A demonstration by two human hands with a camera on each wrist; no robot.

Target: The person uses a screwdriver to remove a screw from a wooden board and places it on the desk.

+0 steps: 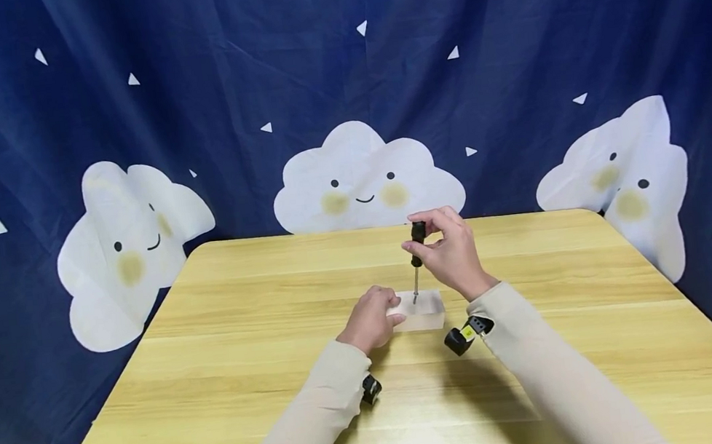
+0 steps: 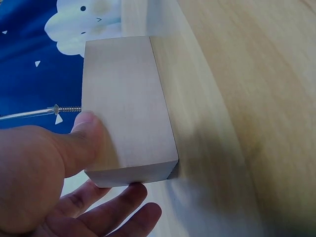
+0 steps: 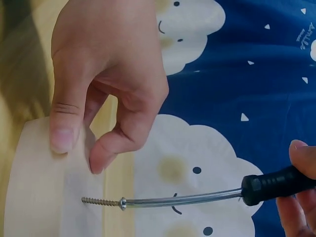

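A pale wooden block [image 1: 429, 320] lies on the table in front of me. My left hand [image 1: 369, 320] grips its left end; in the left wrist view the thumb [image 2: 88, 140] presses at its upper edge, and the fingers sit around the end face. My right hand [image 1: 455, 253] pinches the black handle of a screwdriver [image 1: 417, 234] above the block. The metal shaft points down, nearly upright, with its tip at the head of a screw [image 3: 102, 202]. That screw stands on the block's top face, most of its thread showing.
The light wood-grain table [image 1: 229, 383] spreads out around the block. Behind it hangs a dark blue curtain [image 1: 310, 51] with white clouds and small triangles. A black wrist camera [image 1: 468, 335] is strapped at the right sleeve, another [image 1: 371, 389] at the left.
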